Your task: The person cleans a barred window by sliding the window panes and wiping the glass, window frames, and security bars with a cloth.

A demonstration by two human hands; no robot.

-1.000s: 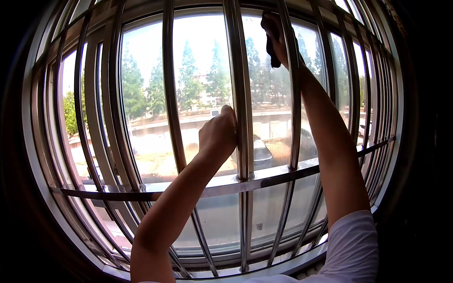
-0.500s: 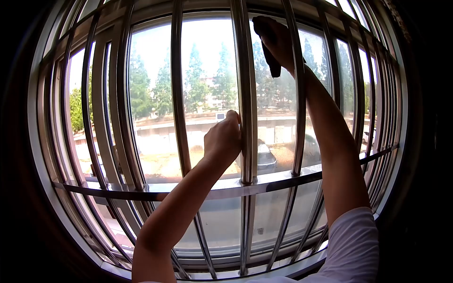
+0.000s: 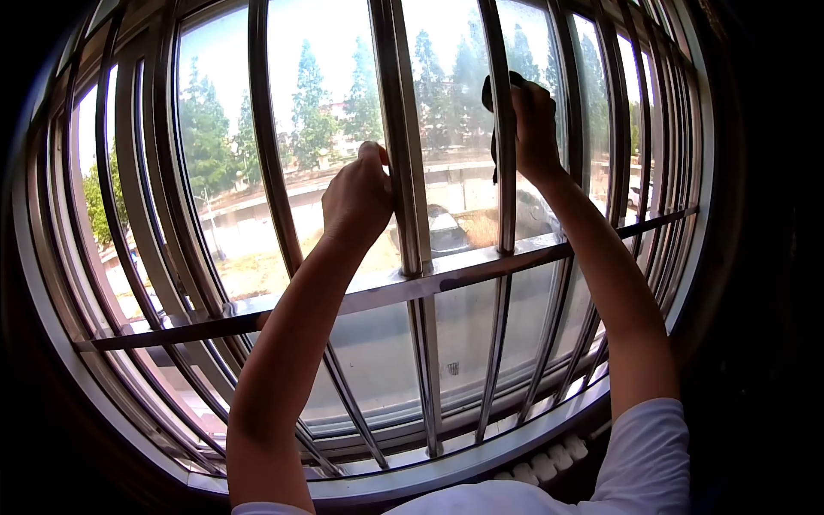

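Observation:
My left hand (image 3: 356, 196) is closed at a vertical metal bar (image 3: 400, 193) near the middle of the window, its fingertips partly hidden against the bar. Higher and to the right, my right hand (image 3: 536, 129) grips a dark cloth (image 3: 492, 92). That cloth is by the window glass (image 3: 451, 112), partly covered by another vertical bar (image 3: 501, 172) that crosses in front of it. Whether the cloth touches the glass I cannot tell.
A horizontal metal rail (image 3: 463, 271) crosses the barred window below both hands. Under the sill (image 3: 343, 489) at lower right is a pale ribbed object (image 3: 545, 465). Outside, trees (image 3: 313, 112), a wall and a parked car (image 3: 444, 230) show through the glass.
My right hand has come down the window with the cloth. My left hand keeps its place on the bar. The view has shifted, so the window sits further up and left.

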